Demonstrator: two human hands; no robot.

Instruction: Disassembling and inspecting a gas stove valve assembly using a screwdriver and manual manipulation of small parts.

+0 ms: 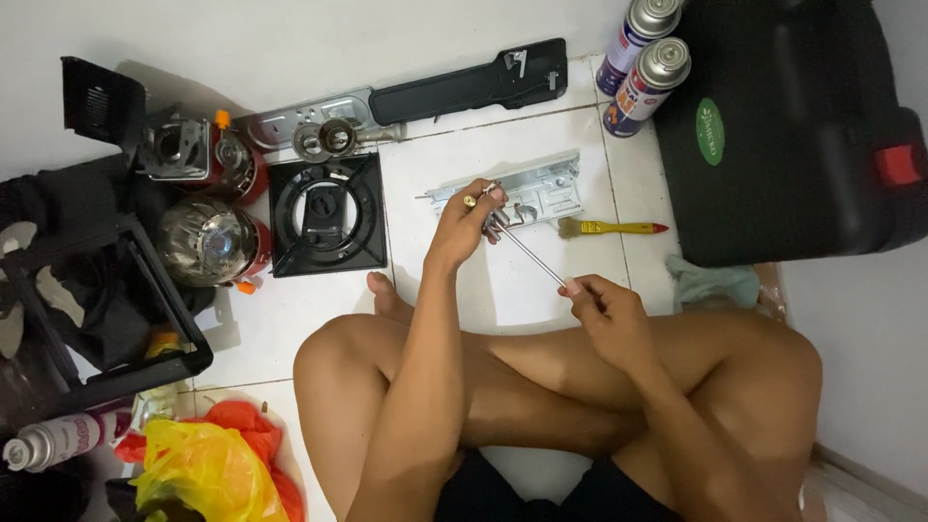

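L hand (464, 220) pinches a small brass fitting (471, 202) w/ fingertips; R hand (604, 314) pinches the near end of a thin metal rod (530, 253), tip at the fitting. Both are held above the tiled floor (503, 290), just in front of the grey metal bracket (541, 188) and yellow brush (604, 227). Judgement: keep the rod straight, fitting steady, work gently.

Soft, even indoor light; faint shadows, sharp focus.
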